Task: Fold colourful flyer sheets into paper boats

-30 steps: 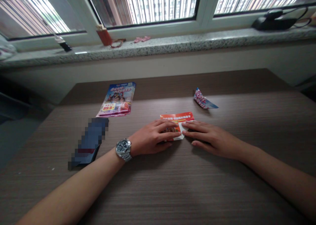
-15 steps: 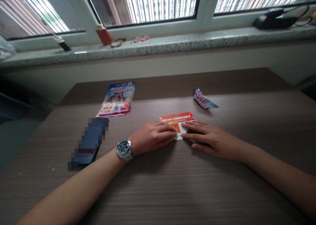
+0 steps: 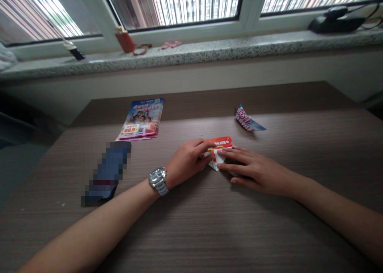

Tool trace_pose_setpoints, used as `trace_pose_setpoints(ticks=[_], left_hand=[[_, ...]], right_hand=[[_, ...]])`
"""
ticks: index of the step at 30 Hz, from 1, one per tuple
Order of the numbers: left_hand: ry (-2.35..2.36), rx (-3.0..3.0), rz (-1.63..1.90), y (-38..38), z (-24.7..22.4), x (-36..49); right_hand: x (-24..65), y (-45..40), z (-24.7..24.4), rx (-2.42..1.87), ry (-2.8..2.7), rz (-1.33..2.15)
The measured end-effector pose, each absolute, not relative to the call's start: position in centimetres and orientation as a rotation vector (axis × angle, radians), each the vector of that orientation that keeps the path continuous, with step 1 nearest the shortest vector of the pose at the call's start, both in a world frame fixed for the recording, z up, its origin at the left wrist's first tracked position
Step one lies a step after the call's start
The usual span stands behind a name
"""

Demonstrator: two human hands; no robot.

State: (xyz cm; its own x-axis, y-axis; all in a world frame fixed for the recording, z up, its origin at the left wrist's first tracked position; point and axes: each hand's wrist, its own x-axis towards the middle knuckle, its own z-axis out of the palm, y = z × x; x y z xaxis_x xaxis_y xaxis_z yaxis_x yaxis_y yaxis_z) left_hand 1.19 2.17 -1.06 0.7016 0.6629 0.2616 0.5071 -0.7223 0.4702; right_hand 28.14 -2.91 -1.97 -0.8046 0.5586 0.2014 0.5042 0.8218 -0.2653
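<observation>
A small folded flyer (image 3: 223,141), orange-red with white lettering and a white folded flap, lies on the table in front of me. My left hand (image 3: 191,155), with a metal watch (image 3: 158,178) on its wrist, bends its fingers over the flyer's left part and grips it there. The fingers cover that side, so its folds are hidden. From the right, my right hand (image 3: 254,167) lies open and flat. Its outstretched fingertips rest on the flyer's white flap and lower right edge.
A stack of colourful flyers (image 3: 143,119) lies at the back left, with a dark pixelated object (image 3: 109,171) nearer me. A folded blue and pink paper piece (image 3: 247,119) stands at the back right. Beyond the table (image 3: 197,233), the stone windowsill (image 3: 209,51) carries a red box (image 3: 125,40).
My left hand has shifted right and slightly up over the flyer, its fingers now more arched and covering more of the lettering. The right hand has barely moved.
</observation>
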Motion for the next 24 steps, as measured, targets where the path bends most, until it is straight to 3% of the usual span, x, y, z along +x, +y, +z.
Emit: trace_pose_setpoints(ticks=[17, 24], left_hand=[[1.006, 2.472, 0.69, 2.1, -1.2, 1.7], [0.828, 2.658, 0.789, 2.0, -0.5, 0.1]], right_hand=[[27.4, -3.6, -1.6, -0.876, -2.763, 0.216], [27.6, -3.5, -1.8, -0.892, -2.735, 0.221]])
